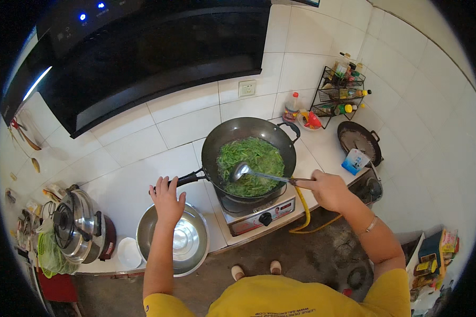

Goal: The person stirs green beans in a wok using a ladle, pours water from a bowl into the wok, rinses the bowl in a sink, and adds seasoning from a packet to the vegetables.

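A large dark wok (238, 127) sits on a single gas burner (259, 214). Chopped green vegetables (254, 153), perhaps green beans, lie in liquid inside it. My right hand (330, 191) is closed around the wooden handle of a metal ladle (243, 170), whose bowl rests among the greens. At the end of the wok's long black handle (190, 178) is my left hand (167, 201), its fingers curled over it and the thumb apart. A wide steel basin (200, 232) stands below my left forearm, partly covered by it.
A steel pot with a lid (79, 227) and a white bowl (129, 252) stand to the left. On the right are a dark pan (349, 134), a blue-and-white packet (355, 161) and a bottle rack (339, 95). A yellow hose (305, 211) hangs beside the burner. The black range hood (164, 58) overhangs the back.
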`<state>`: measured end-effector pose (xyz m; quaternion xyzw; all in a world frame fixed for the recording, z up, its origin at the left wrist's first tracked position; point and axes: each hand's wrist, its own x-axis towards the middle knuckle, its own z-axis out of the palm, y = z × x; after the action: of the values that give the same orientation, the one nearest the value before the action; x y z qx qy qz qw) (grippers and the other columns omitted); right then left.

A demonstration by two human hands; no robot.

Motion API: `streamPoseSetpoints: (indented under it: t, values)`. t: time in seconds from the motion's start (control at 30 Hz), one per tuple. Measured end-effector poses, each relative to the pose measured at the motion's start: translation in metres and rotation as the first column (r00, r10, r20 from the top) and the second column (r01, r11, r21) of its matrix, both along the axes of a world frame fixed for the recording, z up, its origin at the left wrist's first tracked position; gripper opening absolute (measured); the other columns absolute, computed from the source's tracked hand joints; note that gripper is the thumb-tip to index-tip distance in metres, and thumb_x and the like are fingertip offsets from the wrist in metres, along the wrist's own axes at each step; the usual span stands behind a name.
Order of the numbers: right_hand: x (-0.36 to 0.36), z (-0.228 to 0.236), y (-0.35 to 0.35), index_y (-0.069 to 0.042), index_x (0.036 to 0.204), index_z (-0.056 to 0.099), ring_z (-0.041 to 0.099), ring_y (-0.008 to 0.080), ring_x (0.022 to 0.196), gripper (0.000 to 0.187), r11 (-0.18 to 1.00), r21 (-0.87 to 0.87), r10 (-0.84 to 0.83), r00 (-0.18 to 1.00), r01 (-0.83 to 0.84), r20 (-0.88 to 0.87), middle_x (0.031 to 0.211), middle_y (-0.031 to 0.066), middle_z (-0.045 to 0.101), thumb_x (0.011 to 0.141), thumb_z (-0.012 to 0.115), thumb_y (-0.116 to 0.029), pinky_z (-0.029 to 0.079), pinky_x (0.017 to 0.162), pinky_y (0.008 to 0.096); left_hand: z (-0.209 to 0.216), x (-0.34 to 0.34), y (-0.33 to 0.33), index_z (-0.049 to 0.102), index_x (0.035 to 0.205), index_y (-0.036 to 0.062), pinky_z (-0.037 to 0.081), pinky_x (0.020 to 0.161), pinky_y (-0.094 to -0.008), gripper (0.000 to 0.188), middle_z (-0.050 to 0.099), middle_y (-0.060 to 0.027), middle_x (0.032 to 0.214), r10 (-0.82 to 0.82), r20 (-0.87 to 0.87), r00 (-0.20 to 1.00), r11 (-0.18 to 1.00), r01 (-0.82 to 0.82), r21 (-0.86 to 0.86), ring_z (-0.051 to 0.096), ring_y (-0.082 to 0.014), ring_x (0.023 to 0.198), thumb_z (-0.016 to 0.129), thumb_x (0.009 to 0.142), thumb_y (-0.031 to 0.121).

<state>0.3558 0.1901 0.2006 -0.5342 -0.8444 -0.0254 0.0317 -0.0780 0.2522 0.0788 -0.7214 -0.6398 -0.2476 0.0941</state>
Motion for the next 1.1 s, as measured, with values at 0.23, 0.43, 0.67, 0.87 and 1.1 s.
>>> streamPoseSetpoints:
  t: [0.23, 0.43, 0.67, 0.87, 1.1]
  values:
    - [0.027, 0.007, -0.039, -0.022, 0.116, 0.064, 0.058, 0.0299, 0.073, 0.042, 0.983, -0.107, -0.16, 0.981, 0.149, -0.106, 0.084, 0.0106, 0.056, 0.078, 0.058, -0.004, 0.048, 0.062, 0.0386, -0.003, 0.019, -0.004, 0.056, 0.122, 0.0121, 0.015, 0.105, -0.0639, 0.053, 0.049, -0.0159, 0.129, 0.076, 0.005, 0.997, 0.997, -0.076, 0.012, 0.038, -0.0343, 0.128, 0.072, 0.072, 0.022]
    - [0.076, -0.056, -0.015, -0.021, 0.13, 0.052, 0.059, 0.0268, 0.089, 0.05, 0.981, -0.192, -0.112, 0.882, 0.025, -0.458, 0.1, 0.0122, 0.06, 0.082, 0.062, -0.013, 0.049, 0.078, 0.0353, -0.012, 0.034, -0.009, 0.055, 0.124, 0.013, 0.022, 0.105, -0.057, 0.059, 0.046, -0.0152, 0.133, 0.083, 0.009, 0.996, 0.997, -0.083, -0.005, 0.036, -0.035, 0.129, 0.073, 0.069, 0.02]
    - [0.285, -0.207, 0.033, -0.003, 0.113, 0.061, 0.059, 0.0119, 0.081, 0.03, 0.682, -0.568, -0.487, -0.293, 0.461, -0.823, 0.094, 0.0037, 0.065, 0.09, 0.061, -0.022, 0.049, 0.072, 0.0275, -0.012, 0.123, -0.041, 0.047, 0.131, 0.0074, 0.023, 0.109, -0.0486, 0.059, 0.04, -0.0198, 0.139, 0.002, 0.268, 0.964, 0.999, 0.009, -0.038, 0.031, -0.038, 0.132, 0.066, 0.076, 0.007]
    - [0.406, -0.32, 0.088, 0.005, 0.13, 0.045, 0.049, 0.0246, 0.117, 0.052, 0.441, -0.669, -0.524, -0.433, 0.599, -0.733, 0.132, 0.0166, 0.05, 0.088, 0.063, -0.021, 0.04, 0.097, 0.0349, 0.023, 0.241, -0.046, 0.049, 0.128, 0.0051, 0.027, 0.107, -0.045, 0.058, 0.042, -0.0204, 0.136, -0.115, 0.321, 0.94, 0.992, 0.126, -0.012, 0.036, -0.0368, 0.129, 0.069, 0.074, 0.005]
    - [0.447, -0.336, 0.099, -0.002, 0.091, 0.06, 0.05, 0.0177, 0.075, 0.032, 0.586, -0.592, -0.603, -0.19, 0.554, -0.775, 0.082, 0.0071, 0.053, 0.094, 0.053, -0.034, 0.041, 0.069, 0.0366, 0.027, 0.336, -0.045, 0.05, 0.127, 0.0071, 0.033, 0.102, -0.0483, 0.057, 0.042, -0.0207, 0.134, -0.228, 0.273, 0.934, 0.96, 0.264, -0.099, 0.039, -0.0414, 0.125, 0.072, 0.075, 0.014]
